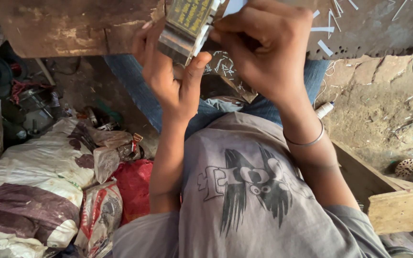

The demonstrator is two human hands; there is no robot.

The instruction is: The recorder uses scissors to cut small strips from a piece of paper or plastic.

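Gleaming along one worn edge, the flat metal strip (183, 29) carries a yellowish patterned face and sits just below the wooden table (72, 24) edge. Left hand (170, 79) pinches its lower end, thumb pressed up; right hand (264, 45) curls closed over its upper end.

Greys, browns and one patch of red around the grey shirt

The grey shirt (259, 200) carries a black winged print with white outlined letters; left of it lie a red sack (134, 188) and white sacks (39, 177) blotched maroon; above it, blue jeans (135, 86), a brown-and-yellow striped packet (187, 24).
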